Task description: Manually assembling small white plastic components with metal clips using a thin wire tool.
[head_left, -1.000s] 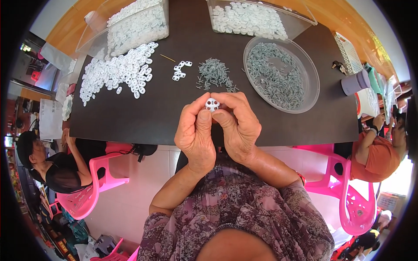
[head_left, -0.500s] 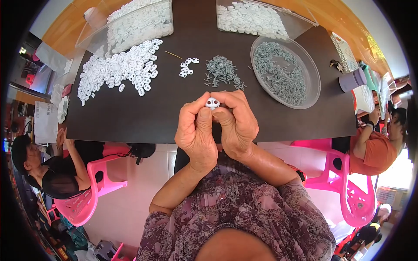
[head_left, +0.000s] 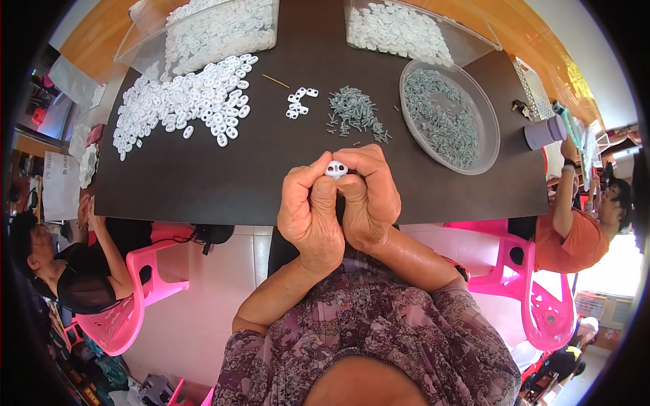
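Observation:
Above the front edge of the dark table, I pinch a small white two-holed plastic piece point(head_left: 336, 169) between both hands. The thumb and fingertips of my left hand point(head_left: 311, 213) press its left side. My right hand point(head_left: 371, 199) grips the same piece from the right, fingers curled over. Beyond my hands lie a few white plastic pieces point(head_left: 294, 109) in a small group. A loose heap of grey screws point(head_left: 353, 109) is to the right of that group. A big spread of white oval two-holed pieces point(head_left: 203, 101) covers the table's left part.
Two clear bins point(head_left: 399, 30) point(head_left: 223, 37) of white pieces stand at the back. A round clear tray point(head_left: 489, 145) of screws sits on the right, near a lavender cup point(head_left: 546, 132). A thin brass-coloured stick point(head_left: 275, 81) lies mid-table. People sit on pink chairs point(head_left: 139, 291) at both sides.
Both hands keep their pinch on the white piece, with little change of pose. The whole view has shifted slightly. The person on the right has raised an arm toward the table.

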Available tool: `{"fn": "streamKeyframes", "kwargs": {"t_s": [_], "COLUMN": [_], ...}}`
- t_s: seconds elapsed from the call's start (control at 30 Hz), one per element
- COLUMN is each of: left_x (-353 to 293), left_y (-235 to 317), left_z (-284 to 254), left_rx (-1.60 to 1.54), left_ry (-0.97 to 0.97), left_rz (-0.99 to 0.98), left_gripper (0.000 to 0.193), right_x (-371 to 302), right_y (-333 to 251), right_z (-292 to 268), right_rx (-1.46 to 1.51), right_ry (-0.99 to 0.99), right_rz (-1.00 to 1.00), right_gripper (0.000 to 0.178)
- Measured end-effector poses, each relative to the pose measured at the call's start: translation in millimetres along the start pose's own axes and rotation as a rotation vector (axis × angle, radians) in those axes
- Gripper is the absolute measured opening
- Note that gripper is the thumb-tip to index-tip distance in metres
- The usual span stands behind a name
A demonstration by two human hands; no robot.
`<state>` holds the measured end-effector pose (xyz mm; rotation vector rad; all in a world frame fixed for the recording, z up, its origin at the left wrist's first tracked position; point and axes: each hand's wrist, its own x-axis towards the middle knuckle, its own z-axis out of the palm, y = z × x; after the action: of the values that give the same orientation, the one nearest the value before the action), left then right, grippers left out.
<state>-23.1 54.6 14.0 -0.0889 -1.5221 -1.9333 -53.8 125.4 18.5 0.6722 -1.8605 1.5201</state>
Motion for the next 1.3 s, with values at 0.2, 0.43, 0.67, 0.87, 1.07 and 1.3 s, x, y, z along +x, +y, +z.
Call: {"fn": "streamKeyframes", "kwargs": {"t_s": [0.2,0.43,0.67,0.87,1.07,1.3], "left_x": [2,7,14,28,61,80], "left_y": [-6,-8,-2,-9,-17,-16], "left_z": [-1,-6,-18,-44,-71,-98], "left_rx": [0.079,0.049,0.100,0.109,0.451,0.830], "left_ry": [0.033,0.041,-0.074,-0.058,-0.022,-0.085], "left_rz": [0.107,-0.006,-0.161,-0.355,-0.111,0.050], "left_gripper": [0.016,0.021,0.027,0.030,0.019,0.015], "right_x": [3,5,15,101,228,151], "right_y": [4,11,5,33,116,81], "right_z": [4,6,-3,-34,-83,-16], "right_rx": [0.007,0.039,-0.057,-0.348,-0.904,-0.578], "right_ry": [-0.005,-0.054,-0.149,-0.115,-0.068,-0.430], "right_rz": [-0.065,-0.020,0.053,-0.008,-0.374,-0.446], "right_gripper": [0.017,0.021,0.020,0.010,0.010,0.018]}}
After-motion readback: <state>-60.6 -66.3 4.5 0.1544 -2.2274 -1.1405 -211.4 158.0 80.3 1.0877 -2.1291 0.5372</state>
